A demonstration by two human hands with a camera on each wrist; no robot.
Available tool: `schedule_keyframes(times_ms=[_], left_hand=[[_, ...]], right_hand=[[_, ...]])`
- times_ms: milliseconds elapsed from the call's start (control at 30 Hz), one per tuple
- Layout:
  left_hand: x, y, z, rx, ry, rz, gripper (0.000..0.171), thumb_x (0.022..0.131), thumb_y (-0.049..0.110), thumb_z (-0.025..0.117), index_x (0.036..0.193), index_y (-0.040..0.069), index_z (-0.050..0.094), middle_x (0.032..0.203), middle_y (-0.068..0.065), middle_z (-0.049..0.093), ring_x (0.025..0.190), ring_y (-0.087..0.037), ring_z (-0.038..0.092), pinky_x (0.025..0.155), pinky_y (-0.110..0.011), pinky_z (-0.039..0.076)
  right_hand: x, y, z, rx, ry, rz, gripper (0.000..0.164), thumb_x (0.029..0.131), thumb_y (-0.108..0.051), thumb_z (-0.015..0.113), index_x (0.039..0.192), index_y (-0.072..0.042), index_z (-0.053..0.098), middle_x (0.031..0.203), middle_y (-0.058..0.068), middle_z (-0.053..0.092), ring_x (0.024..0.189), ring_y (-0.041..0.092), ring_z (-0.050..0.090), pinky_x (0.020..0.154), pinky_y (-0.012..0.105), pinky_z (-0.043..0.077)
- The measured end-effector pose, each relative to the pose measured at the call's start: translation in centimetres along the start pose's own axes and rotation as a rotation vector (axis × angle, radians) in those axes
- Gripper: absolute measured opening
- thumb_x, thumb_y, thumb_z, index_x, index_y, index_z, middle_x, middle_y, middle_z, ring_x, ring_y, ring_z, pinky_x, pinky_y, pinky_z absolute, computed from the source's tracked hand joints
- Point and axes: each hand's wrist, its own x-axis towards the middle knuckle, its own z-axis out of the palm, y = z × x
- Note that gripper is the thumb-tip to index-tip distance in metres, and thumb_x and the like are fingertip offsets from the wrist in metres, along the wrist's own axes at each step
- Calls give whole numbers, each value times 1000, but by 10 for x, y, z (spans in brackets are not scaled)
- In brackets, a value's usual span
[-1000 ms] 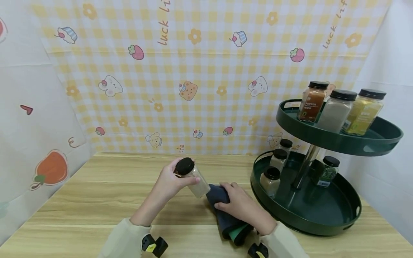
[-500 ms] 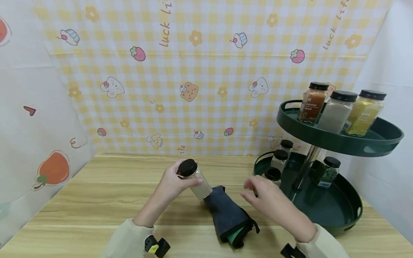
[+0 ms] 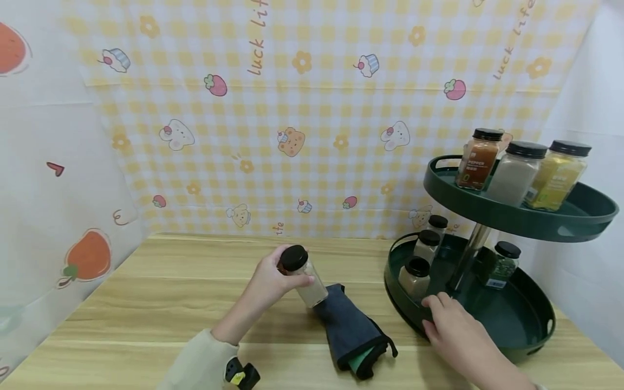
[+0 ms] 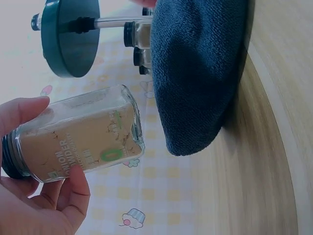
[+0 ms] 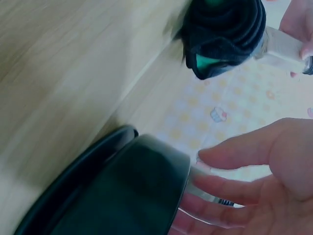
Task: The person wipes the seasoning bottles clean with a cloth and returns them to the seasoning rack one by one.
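Note:
My left hand (image 3: 273,279) grips a glass spice jar (image 3: 312,290) with a black lid, tilted above the table. In the left wrist view this jar (image 4: 80,139) contains tan powder, and its label is partly readable. Just right of the jar lies a rolled dark blue-grey cloth (image 3: 353,330) with a green inner side and black edging. My right hand (image 3: 460,330) is at the front left rim of the lower green tray (image 3: 519,314). In the right wrist view its fingertips reach behind the tray wall (image 5: 132,191), with the thumb apart from it; contact is unclear.
The two-tier rack's upper tray (image 3: 560,227) carries a pepper jar (image 3: 479,162), a pale jar (image 3: 517,176) and a yellow jar (image 3: 558,176). Several smaller jars stand below, including a green-filled one (image 3: 502,265). A patterned curtain (image 3: 312,119) hangs behind the wooden table (image 3: 185,281).
My right hand has let go of the cloth and moved right to the lower tray's rim. My left hand still holds the jar in nearly the same place. The view has shifted slightly.

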Motion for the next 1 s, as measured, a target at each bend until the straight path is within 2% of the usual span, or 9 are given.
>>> schedule_keyframes(times_ms=[100, 233, 567, 800, 1000], left_hand=[[1, 0, 0, -6, -2, -23, 50, 72, 14, 78, 118, 13, 59, 113, -8, 60, 92, -17, 54, 77, -30, 47], [4, -1, 0, -17, 2, -65, 51, 72, 16, 79, 118, 14, 59, 112, -6, 60, 93, -17, 54, 79, -31, 47], [4, -2, 0, -9, -11, -64, 51, 72, 15, 79, 118, 13, 58, 111, -7, 60, 92, -16, 55, 79, -32, 47], [4, 1, 2, -22, -19, -62, 51, 72, 15, 78, 119, 13, 58, 113, -7, 60, 92, -15, 55, 80, -31, 47], [5, 1, 2, -33, -7, -77, 52, 71, 15, 79, 119, 13, 58, 112, -7, 60, 91, -17, 55, 79, -31, 47]], right_hand=[[0, 9, 1, -17, -41, 10, 21, 79, 1, 66, 98, -5, 62, 88, 5, 59, 76, 17, 57, 64, 38, 52], [1, 15, 2, -9, -71, 11, 24, 77, 10, 62, 96, -5, 62, 86, 5, 60, 75, 17, 58, 63, 37, 51], [12, 8, 2, 64, -34, -23, 15, 80, 3, 65, 92, -6, 64, 88, 4, 62, 74, 18, 61, 62, 36, 51], [28, -4, 6, 121, 8, -54, 12, 82, 3, 62, 94, 0, 63, 90, 10, 64, 82, 27, 63, 68, 44, 50], [42, -13, 9, 132, 39, -47, 13, 84, 3, 59, 97, 5, 62, 92, 16, 64, 84, 31, 63, 68, 43, 51]])
